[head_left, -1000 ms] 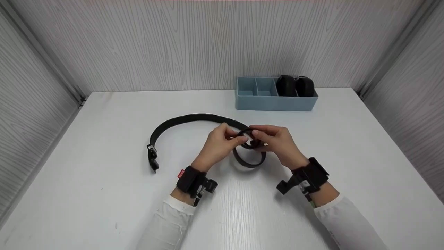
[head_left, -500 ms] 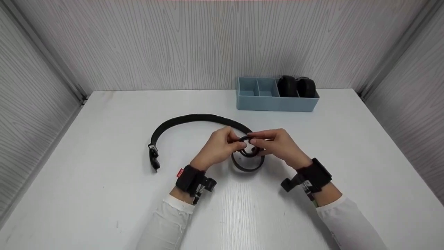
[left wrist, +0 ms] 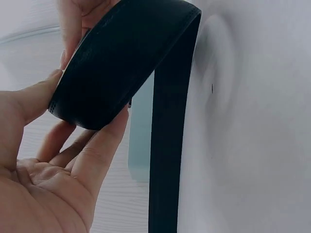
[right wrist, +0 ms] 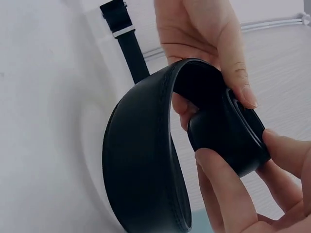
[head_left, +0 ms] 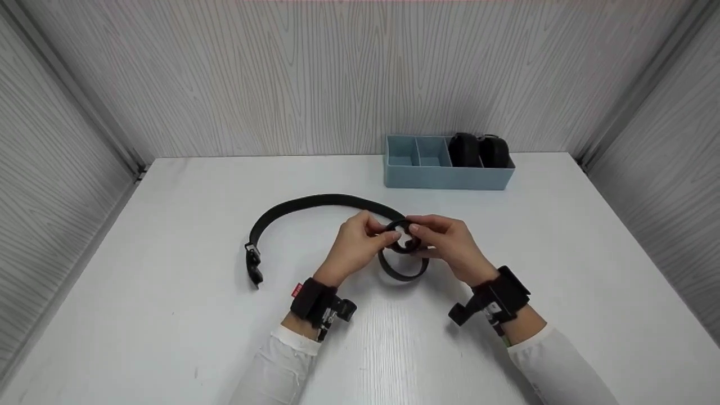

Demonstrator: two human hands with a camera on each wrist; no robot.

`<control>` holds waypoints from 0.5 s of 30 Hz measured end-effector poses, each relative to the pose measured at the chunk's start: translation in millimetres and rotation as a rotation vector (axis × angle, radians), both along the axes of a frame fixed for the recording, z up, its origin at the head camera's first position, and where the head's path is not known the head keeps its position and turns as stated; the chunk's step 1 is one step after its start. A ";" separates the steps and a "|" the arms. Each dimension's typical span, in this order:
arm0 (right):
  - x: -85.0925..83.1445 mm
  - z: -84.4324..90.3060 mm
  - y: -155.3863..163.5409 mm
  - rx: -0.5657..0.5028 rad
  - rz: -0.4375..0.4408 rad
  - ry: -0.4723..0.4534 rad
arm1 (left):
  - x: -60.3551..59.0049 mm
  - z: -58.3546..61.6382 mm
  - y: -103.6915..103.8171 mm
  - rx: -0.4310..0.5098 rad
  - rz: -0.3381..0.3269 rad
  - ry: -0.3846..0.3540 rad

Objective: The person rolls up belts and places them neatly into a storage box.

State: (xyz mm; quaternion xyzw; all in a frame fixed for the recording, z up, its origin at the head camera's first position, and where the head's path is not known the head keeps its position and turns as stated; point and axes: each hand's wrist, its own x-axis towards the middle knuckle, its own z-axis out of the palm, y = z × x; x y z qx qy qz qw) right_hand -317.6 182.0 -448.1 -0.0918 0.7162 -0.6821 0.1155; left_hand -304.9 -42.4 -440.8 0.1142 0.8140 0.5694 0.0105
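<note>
White table (head_left: 169,315), blue divided tray (head_left: 444,175) at the back, two black rolls (head_left: 478,151) in its right compartment, wood-grain walls (head_left: 281,79)

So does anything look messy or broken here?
Nothing stands out. Both hands, left hand and right hand, hold the half-rolled black belt, and two rolled belts sit neatly in the blue tray.

Black belt, pale blue tray, white table, grey wood-grain walls

The belt (head_left: 315,203) is seen in plain black, with a silver-toned bar at the buckle (head_left: 251,264) at centre left. A white table (head_left: 169,315) is framed by walls (head_left: 253,73) patterned in pale grey wood grain. At upper right, a pale blue tray (head_left: 444,176) is filled with two black rolls (head_left: 478,151). White sleeves (head_left: 281,365) and black wrist straps (head_left: 309,299) are shown below.
</note>
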 end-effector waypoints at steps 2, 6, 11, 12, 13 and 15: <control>-1.1 -0.1 0.9 0.023 0.026 0.011 | -0.7 0.4 -2.0 -0.009 -0.019 0.002; -2.9 0.5 2.7 0.095 0.096 0.046 | -1.9 2.0 -7.4 -0.055 -0.067 -0.005; -0.7 -1.2 3.8 0.114 0.118 0.047 | -0.6 0.3 -8.5 -0.058 -0.076 -0.024; 0.0 -1.5 3.2 0.101 0.106 0.040 | -0.8 -0.8 -8.0 -0.050 -0.065 -0.025; 0.7 -1.6 2.3 0.082 0.088 0.030 | -0.7 -1.5 -7.0 -0.034 -0.049 -0.027; 2.1 -1.6 -0.6 0.043 0.038 0.016 | -1.1 -3.4 -4.2 0.003 0.001 -0.028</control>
